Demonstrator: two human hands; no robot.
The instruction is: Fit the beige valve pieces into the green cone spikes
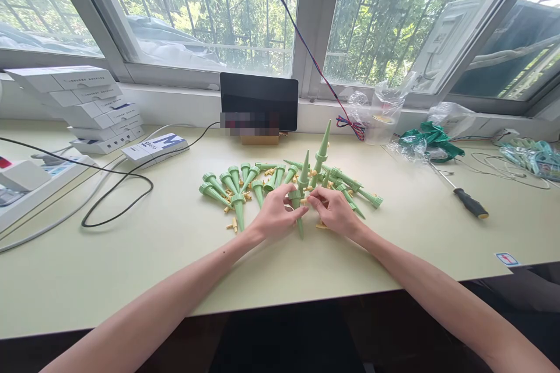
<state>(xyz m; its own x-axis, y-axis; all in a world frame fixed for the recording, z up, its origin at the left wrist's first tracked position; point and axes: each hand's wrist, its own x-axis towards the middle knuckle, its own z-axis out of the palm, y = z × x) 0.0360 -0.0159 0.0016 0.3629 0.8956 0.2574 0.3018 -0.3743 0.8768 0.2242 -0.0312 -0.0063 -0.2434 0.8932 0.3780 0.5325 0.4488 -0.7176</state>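
My left hand is closed round a green plant watering spike, whose tip points down toward the table. Pinched in the fingertips of my right hand is a small yellow valve, right beside the spike's collar; whether the two are joined I cannot tell. Just behind my hands, two spikes stand point-up, a nearer one and a taller one. More green spikes lie heaped to the left, and others to the right, with yellow valves among them.
Behind the pile a black tablet leans on a small stand. White boxes are stacked at the left, near a power strip and cables. At the right lie a screwdriver, green plastic wrapping and a bundle of coloured wire.
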